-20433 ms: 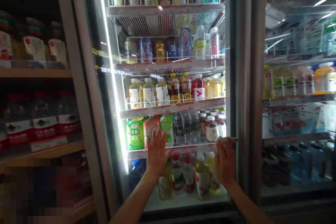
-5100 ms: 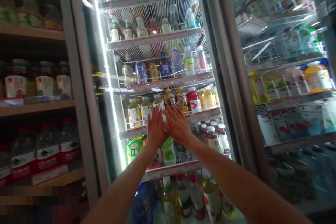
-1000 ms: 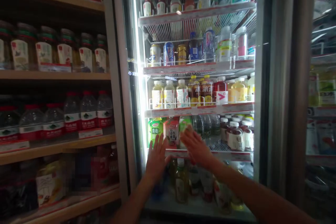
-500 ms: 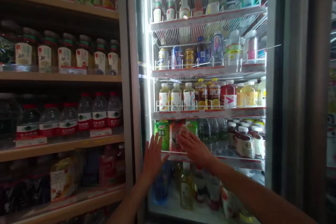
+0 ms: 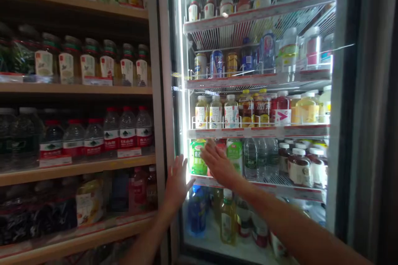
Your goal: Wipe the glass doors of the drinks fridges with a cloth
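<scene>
Moved left since the earlier frame, your right hand (image 5: 220,163), fingers together, fronts a red pouch (image 5: 221,145) just right of lower centre; your left hand (image 5: 176,182), fingers spread, sits beside the metal frame (image 5: 167,78). Spanning centre and right, the glass door (image 5: 258,114) looks stiff, slick, probably heavy; that frame offers the best hold. Whether your right palm covers anything can't be told; your left forearm (image 5: 146,236) blurs off-frame.

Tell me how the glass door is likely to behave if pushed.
The glass door would likely stay stiff: it looks like a flat pane in a straight frame. It is probably heavy, since it spans several shelves. It may feel slippery, as the reflected lettering suggests a smooth surface.
</scene>
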The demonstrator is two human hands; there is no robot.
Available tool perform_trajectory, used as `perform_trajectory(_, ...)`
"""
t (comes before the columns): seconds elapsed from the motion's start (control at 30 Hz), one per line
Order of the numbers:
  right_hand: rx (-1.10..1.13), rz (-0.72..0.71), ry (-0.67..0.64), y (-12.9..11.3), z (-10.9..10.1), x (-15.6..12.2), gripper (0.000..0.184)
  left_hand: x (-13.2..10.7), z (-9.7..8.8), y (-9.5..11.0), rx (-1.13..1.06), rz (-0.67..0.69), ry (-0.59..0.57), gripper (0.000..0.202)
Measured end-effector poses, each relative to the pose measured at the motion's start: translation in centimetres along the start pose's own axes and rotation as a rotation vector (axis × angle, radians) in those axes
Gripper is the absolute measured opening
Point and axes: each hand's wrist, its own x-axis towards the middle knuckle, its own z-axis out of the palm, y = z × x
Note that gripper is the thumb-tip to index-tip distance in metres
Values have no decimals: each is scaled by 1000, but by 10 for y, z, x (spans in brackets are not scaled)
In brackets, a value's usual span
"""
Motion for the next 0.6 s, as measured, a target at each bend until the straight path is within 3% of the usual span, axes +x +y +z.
perform_trajectory(0.1,53,-160,-35,-6,5,3,35,-2,-1,-3,19,-5,-10,73)
perform_trajectory(0.27,38,21,16,-13,13,12,42,-3,-7,-11,13,-46,-37,72)
perform_trajectory(0.37,60,-157,-14,-14,16,11,34,-2,-9,-15,-1,-41,-33,71)
perform_trajectory(0.43,62,-196,-27,-11,14,10,33,-1,-10,-14,-8,-20,-30,71)
perform_trajectory(0.6,-27,65,25,10,-2,3,47,7,-15,3,-33,-9,-62,71)
